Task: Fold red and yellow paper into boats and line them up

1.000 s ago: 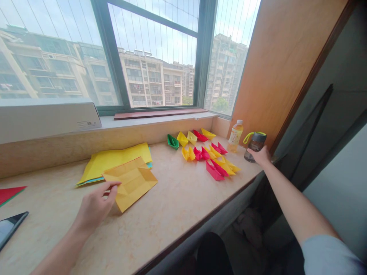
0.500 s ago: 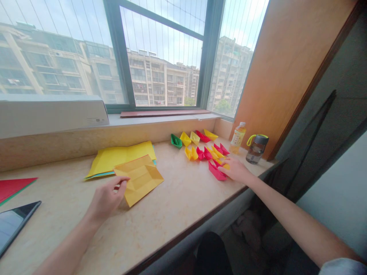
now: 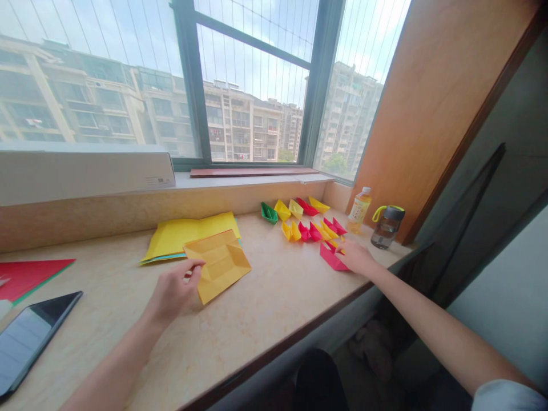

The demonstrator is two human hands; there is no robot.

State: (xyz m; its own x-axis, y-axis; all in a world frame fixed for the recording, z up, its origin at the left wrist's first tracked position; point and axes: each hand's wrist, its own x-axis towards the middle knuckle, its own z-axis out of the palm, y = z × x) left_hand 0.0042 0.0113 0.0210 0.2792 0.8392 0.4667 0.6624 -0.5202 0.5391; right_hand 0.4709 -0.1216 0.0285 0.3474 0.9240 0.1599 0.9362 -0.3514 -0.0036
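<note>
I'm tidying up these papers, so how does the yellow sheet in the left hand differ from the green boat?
The yellow sheet is spread nearly flat, while the green boat is folded into a hull. The sheet looks clearly bigger than the boat. The left hand pinches the sheet's edge; the boat sits untouched. Both look like folded paper, the sheet showing crease lines.

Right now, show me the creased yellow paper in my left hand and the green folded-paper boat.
Creased yellow paper (image 3: 219, 266): head view, middle of its upper face.
Green folded-paper boat (image 3: 269, 213): head view, near the middle of its body.
</note>
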